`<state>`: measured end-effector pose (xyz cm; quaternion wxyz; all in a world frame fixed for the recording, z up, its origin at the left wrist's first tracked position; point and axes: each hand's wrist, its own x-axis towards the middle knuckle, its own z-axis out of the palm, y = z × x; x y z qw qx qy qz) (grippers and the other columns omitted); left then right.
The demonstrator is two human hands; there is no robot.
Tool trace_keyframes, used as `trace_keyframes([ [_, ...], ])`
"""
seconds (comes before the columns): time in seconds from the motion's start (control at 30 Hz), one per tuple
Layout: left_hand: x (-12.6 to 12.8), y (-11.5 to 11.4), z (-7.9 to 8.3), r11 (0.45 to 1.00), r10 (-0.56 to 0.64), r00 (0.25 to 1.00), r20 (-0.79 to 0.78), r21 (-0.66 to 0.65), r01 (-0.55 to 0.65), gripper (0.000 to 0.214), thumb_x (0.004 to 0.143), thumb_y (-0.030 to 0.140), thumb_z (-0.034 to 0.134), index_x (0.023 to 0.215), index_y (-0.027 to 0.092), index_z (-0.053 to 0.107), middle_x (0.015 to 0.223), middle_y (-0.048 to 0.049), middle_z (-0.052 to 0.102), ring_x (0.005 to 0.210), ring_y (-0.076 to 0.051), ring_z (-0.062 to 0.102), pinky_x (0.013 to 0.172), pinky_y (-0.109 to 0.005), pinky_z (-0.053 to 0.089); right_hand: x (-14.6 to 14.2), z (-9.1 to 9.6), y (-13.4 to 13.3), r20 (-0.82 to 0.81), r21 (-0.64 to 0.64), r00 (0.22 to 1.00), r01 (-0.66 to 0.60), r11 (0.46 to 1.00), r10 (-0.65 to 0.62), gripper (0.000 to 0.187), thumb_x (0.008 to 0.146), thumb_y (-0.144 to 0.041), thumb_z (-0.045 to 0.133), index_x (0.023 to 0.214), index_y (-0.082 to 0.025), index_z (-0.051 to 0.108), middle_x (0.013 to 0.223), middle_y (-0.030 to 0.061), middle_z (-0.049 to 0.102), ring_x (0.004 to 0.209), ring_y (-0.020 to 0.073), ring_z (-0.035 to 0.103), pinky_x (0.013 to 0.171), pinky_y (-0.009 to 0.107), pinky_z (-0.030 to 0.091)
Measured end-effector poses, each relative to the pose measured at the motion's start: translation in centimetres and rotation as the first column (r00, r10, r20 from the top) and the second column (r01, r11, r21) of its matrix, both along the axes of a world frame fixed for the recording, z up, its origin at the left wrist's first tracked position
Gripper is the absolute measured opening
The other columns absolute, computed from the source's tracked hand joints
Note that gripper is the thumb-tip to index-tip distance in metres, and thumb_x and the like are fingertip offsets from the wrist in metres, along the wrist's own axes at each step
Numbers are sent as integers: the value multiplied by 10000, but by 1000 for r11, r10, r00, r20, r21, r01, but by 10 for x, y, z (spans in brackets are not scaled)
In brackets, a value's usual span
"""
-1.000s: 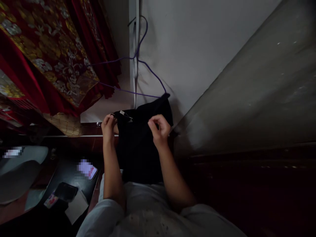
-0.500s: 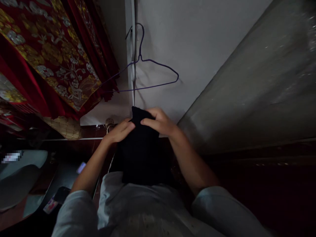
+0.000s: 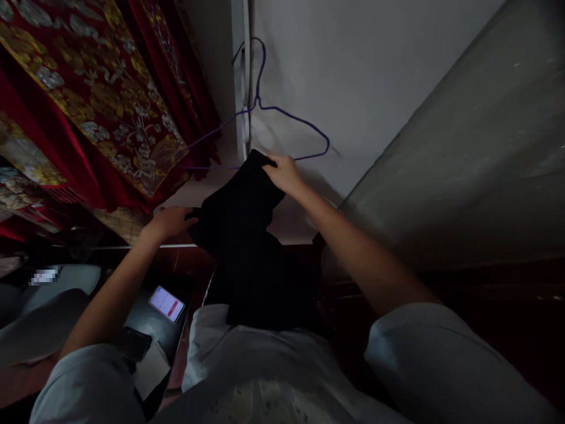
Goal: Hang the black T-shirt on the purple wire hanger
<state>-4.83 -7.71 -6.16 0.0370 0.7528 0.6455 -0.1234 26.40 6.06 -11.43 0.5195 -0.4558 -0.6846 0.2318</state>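
A black garment (image 3: 247,235) hangs in front of me, held up by both hands. My right hand (image 3: 282,172) pinches its upper edge, raised close to the lower bar of a purple wire hanger (image 3: 304,123) that hangs against the white wall. My left hand (image 3: 170,221) grips the garment's left edge, lower and further left. The rest of the cloth drops down to my lap.
A red and gold patterned curtain (image 3: 97,100) hangs at the left. A lit phone (image 3: 166,303) and a dark wallet-like thing (image 3: 135,344) lie on a dark table at lower left. A grey sloping surface (image 3: 463,147) fills the right side.
My hands were together on the bunched garment; now they have spread apart, the right hand rising toward the hanger and the left moving out to the left, stretching the cloth.
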Motion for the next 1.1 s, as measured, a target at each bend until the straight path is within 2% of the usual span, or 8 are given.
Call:
trace_keyframes([
  [0.17,-5,5,2,969,-108,973,203,238,58,309,989,346,440,932,202,707,1078,-128,735,1032,-286,682,959,-400,505,55,14,-21,20,93,987,157,983,-160,361,743,-111,681,495,-207,437,504,-61,322,552,106,342,565,265,321],
  [0.27,13,11,11,861,-339,819,463,504,72,211,933,227,459,811,206,630,1011,-113,675,1020,-271,645,1019,-422,482,74,27,-34,-25,91,980,200,976,-198,472,730,-108,690,468,-219,314,511,-65,240,539,85,252,525,261,264],
  [0.4,51,36,26,771,-497,607,620,636,-18,151,888,194,515,742,213,549,936,-89,632,985,-248,620,1042,-414,476,70,37,-52,-45,56,990,136,989,-133,417,746,-134,665,494,-214,343,530,-60,271,522,77,263,497,253,233],
  [0.5,63,60,32,808,-413,707,574,589,-6,130,850,209,531,719,213,537,874,-91,644,919,-255,627,998,-419,496,65,39,-63,-34,109,992,127,986,-124,378,757,-187,648,521,-216,355,543,-50,274,538,88,282,495,251,245],
  [0.63,43,75,24,969,-123,901,416,246,19,161,731,214,595,599,227,503,657,-70,614,787,-274,653,871,-394,536,75,40,-67,-1,209,983,181,961,-185,368,740,-230,663,535,-222,358,557,-41,265,569,104,297,510,255,305],
  [0.77,19,63,14,980,-111,894,435,200,25,142,765,225,544,623,227,543,675,-67,642,742,-257,656,849,-388,552,81,39,-64,2,186,987,161,969,-164,388,734,-234,652,525,-223,326,551,-42,263,559,99,284,501,257,287],
  [0.93,41,55,37,826,-444,628,639,564,10,134,800,150,501,800,191,629,984,-88,699,1024,-258,670,1056,-434,505,59,33,-65,-81,111,991,115,987,-107,342,727,-195,650,524,-217,376,542,-49,316,548,97,321,504,255,291],
  [1.1,84,67,62,794,-533,417,736,606,-54,310,799,51,541,1034,195,683,1042,-57,704,1166,-242,654,1161,-416,425,37,20,-77,-169,82,986,13,997,1,106,789,-181,607,687,-197,631,694,10,619,712,175,608,718,320,544],
])
